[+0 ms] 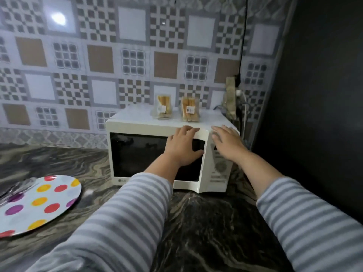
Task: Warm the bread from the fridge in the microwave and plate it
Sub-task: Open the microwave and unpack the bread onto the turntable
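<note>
- White microwave (157, 122) on a dark marbled counter (206, 222), set against a patterned tile wall (98, 55); door (137, 156) looks closed or nearly so, its right edge slightly proud of the body.
- Two clear bread packs on the microwave's top, toward the back: left pack (164, 107) and right pack (189, 109), near each other but apart, each upright with a label facing forward.
- Left hand (183, 147) flat on the door's right side, fingers straight and spread, tips over the door's top edge, thumb on the dark window; gripping nothing.
- Right hand (227, 142) laid over the microwave's top right front corner above the control panel (221, 167), fingers straight and relaxed, holding nothing.
- Both forearms in grey-and-white striped sleeves (121, 213).
- Plate (39, 203) with red, orange and purple dots on the counter, well left of the microwave, bare.
- Something shiny at the plate's far left edge, too blurred to name.
- Black cable (242, 46) hanging down the wall to a socket behind the microwave's right side.
</note>
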Demonstrator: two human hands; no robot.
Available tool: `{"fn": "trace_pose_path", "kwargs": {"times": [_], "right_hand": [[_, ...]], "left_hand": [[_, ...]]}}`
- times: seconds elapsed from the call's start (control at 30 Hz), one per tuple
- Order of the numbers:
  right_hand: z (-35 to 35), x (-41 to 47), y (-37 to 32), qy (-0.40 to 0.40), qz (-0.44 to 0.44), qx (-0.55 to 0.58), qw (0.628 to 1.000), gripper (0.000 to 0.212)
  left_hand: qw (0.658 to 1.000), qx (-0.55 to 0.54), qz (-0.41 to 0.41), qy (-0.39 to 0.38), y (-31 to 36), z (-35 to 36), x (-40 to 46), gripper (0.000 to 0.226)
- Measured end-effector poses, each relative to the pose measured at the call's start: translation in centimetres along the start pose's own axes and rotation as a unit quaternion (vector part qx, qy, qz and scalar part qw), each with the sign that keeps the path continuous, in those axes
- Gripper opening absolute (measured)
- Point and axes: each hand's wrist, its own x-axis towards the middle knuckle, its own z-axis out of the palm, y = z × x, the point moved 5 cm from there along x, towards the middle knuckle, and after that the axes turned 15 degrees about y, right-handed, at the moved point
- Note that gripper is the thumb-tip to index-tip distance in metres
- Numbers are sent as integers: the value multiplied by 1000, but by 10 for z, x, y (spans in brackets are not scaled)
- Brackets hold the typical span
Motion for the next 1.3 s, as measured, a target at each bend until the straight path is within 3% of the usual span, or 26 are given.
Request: {"fn": "trace_pose_path", "kwargs": {"times": [0.13,0.27,0.67,1.17,1.3], "right_hand": [[8,27,11,-13,-14,-57,998,49],[12,36,26,-6,-87,-75,993,48],[17,50,42,21,-169,-73,983,51],[19,51,45,10,-150,-57,987,49],[14,54,44,7,-150,-64,987,49]], "left_hand": [[997,72,26,17,1,25,30,81],[991,124,33,27,0,49,47,88],[975,190,-15,112,13,71,67,102],[978,176,-39,109,18,70,73,106],[977,140,-5,159,22,55,52,91]]}}
